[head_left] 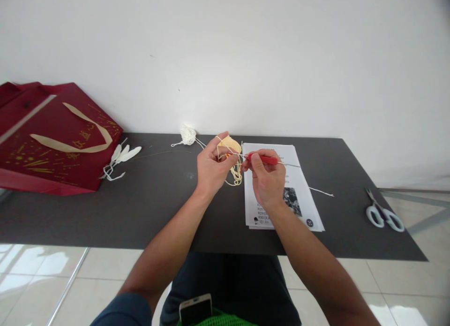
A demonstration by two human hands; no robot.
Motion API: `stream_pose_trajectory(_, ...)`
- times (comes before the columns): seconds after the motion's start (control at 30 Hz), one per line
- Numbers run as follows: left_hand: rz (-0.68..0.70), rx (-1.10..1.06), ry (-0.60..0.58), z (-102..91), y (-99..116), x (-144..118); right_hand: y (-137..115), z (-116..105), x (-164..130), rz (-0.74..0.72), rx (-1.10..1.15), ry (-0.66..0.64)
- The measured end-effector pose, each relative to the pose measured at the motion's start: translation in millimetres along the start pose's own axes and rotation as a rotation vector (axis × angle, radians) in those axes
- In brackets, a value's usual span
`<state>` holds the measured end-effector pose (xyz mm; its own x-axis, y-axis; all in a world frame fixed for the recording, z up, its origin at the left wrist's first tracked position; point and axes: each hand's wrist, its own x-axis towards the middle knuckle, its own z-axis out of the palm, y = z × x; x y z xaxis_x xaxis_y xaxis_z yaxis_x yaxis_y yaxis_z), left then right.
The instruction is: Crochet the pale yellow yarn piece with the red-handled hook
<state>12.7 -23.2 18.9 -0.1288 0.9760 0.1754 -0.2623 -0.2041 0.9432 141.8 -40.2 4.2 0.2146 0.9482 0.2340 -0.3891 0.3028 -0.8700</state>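
Note:
My right hand is closed around the red handle of a crochet hook, whose thin metal tip points left. My left hand pinches a small piece of yarn work at that tip, with a strand of yarn looped over its raised index finger. What it pinches is partly hidden by the fingers. Just behind the hands lies a pale yellow ball of yarn, and loose yellow strands hang below it. The hands are close together above the table, beside printed sheets.
A white yarn ball sits by the wall. White crocheted pieces lie beside a dark red gift bag at left. Scissors rest near the right edge of the dark table. A phone is on my lap.

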Motion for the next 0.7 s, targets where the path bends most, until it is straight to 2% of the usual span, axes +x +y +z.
stream_pose_trajectory(0.3,-0.131,-0.211,0.026,0.6,-2.7,1.6,-0.4,7.5,-8.3,-0.086,-0.183,0.072)
stream_pose_trajectory(0.4,-0.072,-0.162,-0.026,-1.7,-1.0,1.8,0.2,5.7,-6.7,-0.059,-0.152,0.058)
stream_pose_trajectory(0.53,0.026,0.004,-0.116,-6.0,3.0,2.4,2.6,1.7,-2.7,-0.018,-0.066,0.057)
stream_pose_trajectory(0.7,-0.009,-0.058,-0.123,-6.2,3.8,1.9,1.6,3.0,-2.6,0.015,0.041,0.035)
